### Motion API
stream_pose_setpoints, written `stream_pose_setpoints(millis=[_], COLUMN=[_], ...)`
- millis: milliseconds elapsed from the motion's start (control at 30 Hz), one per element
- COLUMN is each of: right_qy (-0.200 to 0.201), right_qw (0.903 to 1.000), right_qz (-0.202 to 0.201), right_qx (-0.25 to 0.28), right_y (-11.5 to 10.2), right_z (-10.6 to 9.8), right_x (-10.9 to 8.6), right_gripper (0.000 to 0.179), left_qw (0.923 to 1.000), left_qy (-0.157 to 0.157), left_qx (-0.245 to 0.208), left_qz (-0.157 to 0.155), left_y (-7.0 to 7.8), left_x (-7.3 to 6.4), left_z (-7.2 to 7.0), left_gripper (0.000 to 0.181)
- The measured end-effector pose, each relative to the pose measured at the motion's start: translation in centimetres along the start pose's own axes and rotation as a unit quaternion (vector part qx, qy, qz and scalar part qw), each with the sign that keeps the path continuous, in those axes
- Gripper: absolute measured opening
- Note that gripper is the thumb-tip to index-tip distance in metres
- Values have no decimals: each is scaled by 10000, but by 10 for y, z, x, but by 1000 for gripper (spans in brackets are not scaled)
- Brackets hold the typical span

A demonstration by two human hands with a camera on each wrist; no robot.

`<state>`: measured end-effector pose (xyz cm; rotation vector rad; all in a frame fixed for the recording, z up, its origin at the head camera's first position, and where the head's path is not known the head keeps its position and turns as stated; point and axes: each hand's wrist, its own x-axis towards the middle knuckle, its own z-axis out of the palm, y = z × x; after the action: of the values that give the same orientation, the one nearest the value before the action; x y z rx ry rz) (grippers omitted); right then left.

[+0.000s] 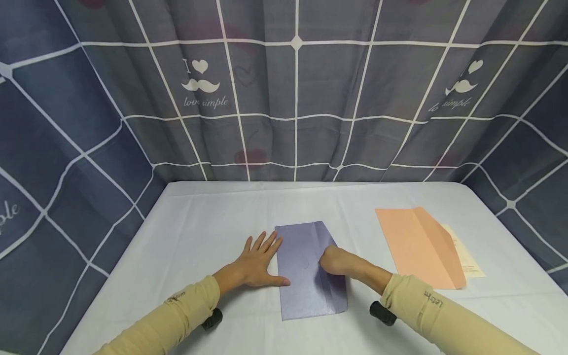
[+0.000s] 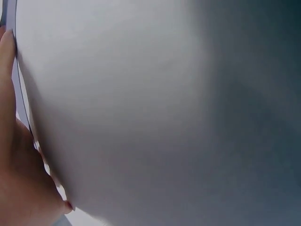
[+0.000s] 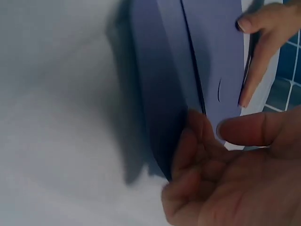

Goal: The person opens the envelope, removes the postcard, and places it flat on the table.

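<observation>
A purple envelope (image 1: 297, 293) lies on the white-covered table with its flap (image 3: 153, 70) unfolded to the right. My left hand (image 1: 259, 265) rests over the envelope's left edge, fingers spread and thumb on the paper; the left wrist view catches only part of it. At the pocket's opening, my right hand (image 1: 336, 260) has its fingers curled. Up close in the right wrist view, thumb and index finger pinch the pocket's edge, the thumb on the outside. A dark gap runs along that opening. What lies inside the pocket is hidden.
To the right lies a peach envelope (image 1: 414, 246) with its flap also unfolded. A cream card (image 1: 468, 259) with printed lines sticks out from under it. Dark grey gridded curtains (image 1: 266, 98) enclose the table (image 1: 199, 222) at the back and both sides.
</observation>
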<state>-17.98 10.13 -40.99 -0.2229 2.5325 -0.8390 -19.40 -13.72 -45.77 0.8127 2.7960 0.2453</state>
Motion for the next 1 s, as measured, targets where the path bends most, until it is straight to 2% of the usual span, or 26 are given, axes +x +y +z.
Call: stream_pose_setpoints(millis=[67,133,200,300,400,500,633,733,867,1000], right_qy=[-215,-262,-256,-195,-162,-165,-305,-445,-577,-593], right_qw=[9987,9961,9929,9887,9858,9789,9588,9451,9330,9233], right_qz=[255,562,823,997,910,736,594,594,565,515], right_qx=[379,623,822,1104,1403,1899,2763,3184,3507,3759], right_y=[-3,-4,-4,-3,0,2,4,4,4,5], right_z=[-3,-5,-5,-4,-3,-3,-6,-6,-3,-1], right_x=[2,4,4,4,3,1,-3,-4,-4,-4], right_gripper=[22,17,18,18,13,9,19,25,39,31], left_qw=[10000,10000,10000,10000,10000,10000,9998,9997,9997,9998], left_qy=[-16,-20,0,18,28,4,28,64,71,53], left_qx=[10,-12,-24,-52,-58,23,165,220,207,184], left_qz=[-11,-6,4,5,32,55,50,54,84,57], left_y=[-1,-1,-1,-2,-2,-4,-4,-4,-4,-2], left_x=[-1,-1,-1,-2,-1,-1,-1,-1,-1,-1], left_z=[1,1,1,1,1,1,1,1,2,2], left_gripper=[109,109,109,109,108,109,109,108,108,109])
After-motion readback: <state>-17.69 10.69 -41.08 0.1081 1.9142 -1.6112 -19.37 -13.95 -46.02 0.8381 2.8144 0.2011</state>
